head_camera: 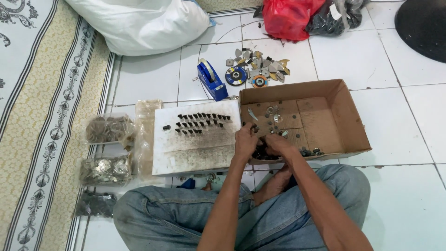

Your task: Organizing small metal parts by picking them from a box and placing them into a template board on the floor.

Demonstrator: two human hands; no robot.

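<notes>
Tiled floor (409, 195); dark parts (261, 153) under fingers (254, 129).

Everything here sits around the shallow cardboard box (344, 116) on the white tiled floor (409, 195). Both hands meet at its near left corner: left hand (245, 142) and right hand (278, 144) are pinching at a pile of small dark metal parts (264, 153). Just left of the box is a white board (197, 139) with rows of little dark pieces (200, 123). Behind the box: blue tape dispenser (211, 80), grinding discs (236, 75). Well left of it, clear bags of parts (108, 129).
</notes>
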